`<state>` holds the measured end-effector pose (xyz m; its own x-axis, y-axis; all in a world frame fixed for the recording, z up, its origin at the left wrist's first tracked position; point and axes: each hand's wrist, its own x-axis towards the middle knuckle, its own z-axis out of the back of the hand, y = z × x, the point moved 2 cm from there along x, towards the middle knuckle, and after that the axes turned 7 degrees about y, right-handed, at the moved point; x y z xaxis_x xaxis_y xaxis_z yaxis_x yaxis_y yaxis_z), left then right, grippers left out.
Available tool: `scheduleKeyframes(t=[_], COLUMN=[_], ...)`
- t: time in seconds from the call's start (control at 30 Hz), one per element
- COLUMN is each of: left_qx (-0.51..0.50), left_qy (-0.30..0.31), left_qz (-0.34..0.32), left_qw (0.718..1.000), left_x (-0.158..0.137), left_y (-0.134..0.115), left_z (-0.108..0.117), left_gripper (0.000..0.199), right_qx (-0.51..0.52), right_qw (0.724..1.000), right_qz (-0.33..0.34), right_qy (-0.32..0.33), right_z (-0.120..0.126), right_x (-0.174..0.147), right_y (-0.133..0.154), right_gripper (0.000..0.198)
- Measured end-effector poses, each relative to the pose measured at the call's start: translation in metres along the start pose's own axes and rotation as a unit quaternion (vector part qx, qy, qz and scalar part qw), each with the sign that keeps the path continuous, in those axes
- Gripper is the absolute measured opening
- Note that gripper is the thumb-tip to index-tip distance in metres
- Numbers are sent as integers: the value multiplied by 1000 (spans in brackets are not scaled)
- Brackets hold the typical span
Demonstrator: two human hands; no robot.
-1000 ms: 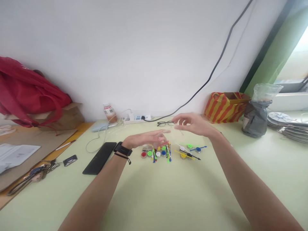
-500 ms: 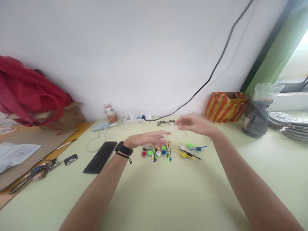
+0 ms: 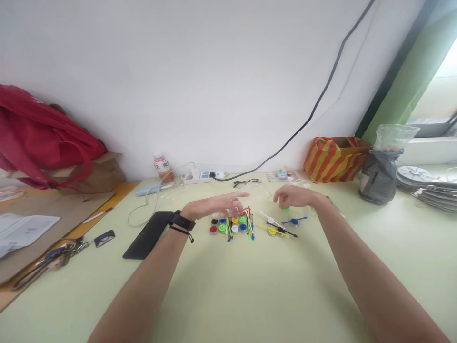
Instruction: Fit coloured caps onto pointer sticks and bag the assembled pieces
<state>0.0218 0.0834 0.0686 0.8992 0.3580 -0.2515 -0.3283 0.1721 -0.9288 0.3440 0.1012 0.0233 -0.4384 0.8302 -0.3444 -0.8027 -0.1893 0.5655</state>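
Note:
My left hand (image 3: pixel 219 205), with a black watch on the wrist, is over the left group of parts. Its index finger is stretched out while the other fingers curl in at a red arrow pointer (image 3: pixel 244 209). Below lie several round coloured bases (image 3: pixel 234 228) in rows, with loose arrow pointers (image 3: pixel 251 228) beside them. My right hand (image 3: pixel 291 196) is closed with fingers pointing down on a green arrow spinner (image 3: pixel 286 209), mostly hidden by the hand. Near it lie a blue arrow spinner (image 3: pixel 294 222), a white one (image 3: pixel 270 220) and a yellow one (image 3: pixel 272 231), crossed by a black pointer.
Glasses (image 3: pixel 246 182), a power strip (image 3: pixel 203 176) and a bottle (image 3: pixel 163 167) stand along the wall. A black phone-like slab (image 3: pixel 148 236) and keys (image 3: pixel 67 247) lie left. A striped bag (image 3: pixel 335 159), a grey bag (image 3: pixel 380 176) and stacked discs (image 3: pixel 417 183) are right.
My right hand has come down and slightly right, from near the glasses onto the green spinner, which has shifted under its fingers. My left hand has barely moved; more bases show below it.

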Motion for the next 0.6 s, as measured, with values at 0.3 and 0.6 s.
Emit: scheduleKeyframes(t=[0.3, 0.6], left_qx=[17, -8], left_qy=[-4, 6], left_qz=[-3, -28], left_qw=[1000, 1000], left_x=[-1, 0], left_y=[-1, -4], left_z=[1, -1], left_gripper=[68, 65], right_qx=[162, 273], right_qw=[921, 863], right_qz=[163, 245], right_qy=[-316, -349], right_z=[40, 35], right_x=[-55, -70], right_y=[50, 87], right_gripper=[37, 35])
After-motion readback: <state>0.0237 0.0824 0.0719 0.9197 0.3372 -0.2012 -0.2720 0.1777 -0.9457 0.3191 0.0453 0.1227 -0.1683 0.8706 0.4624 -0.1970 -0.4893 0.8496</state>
